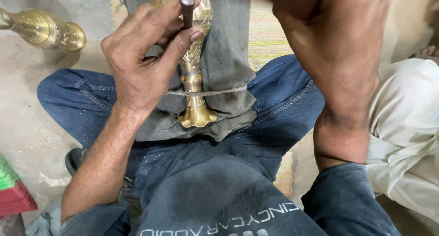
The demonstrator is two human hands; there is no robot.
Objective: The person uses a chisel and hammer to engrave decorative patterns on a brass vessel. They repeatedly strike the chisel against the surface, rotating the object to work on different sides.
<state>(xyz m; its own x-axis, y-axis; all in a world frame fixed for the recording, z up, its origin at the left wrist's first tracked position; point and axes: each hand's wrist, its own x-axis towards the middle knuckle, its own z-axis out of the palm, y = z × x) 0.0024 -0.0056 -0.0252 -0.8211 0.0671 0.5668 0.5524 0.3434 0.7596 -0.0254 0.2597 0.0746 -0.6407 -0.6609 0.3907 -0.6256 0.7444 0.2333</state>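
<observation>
A brass vase (195, 108) lies lengthwise on a grey cloth (231, 48) across my lap, its flared foot toward me. A thin cord (218, 92) runs over its narrow stem and holds it down. My left hand (139, 62) grips a dark metal punch (186, 6) between thumb and fingers, with the tool set against the engraved body of the vase. My right forearm (339, 75) rises on the right and leaves the top of the picture, so that hand is hidden.
A second brass vase (48, 31) lies on the concrete floor at the upper left. A woven mat (270, 32) sits under my legs. Another person's light trousers (407, 126) are close on the right. A red and green stack (13, 192) is at the lower left.
</observation>
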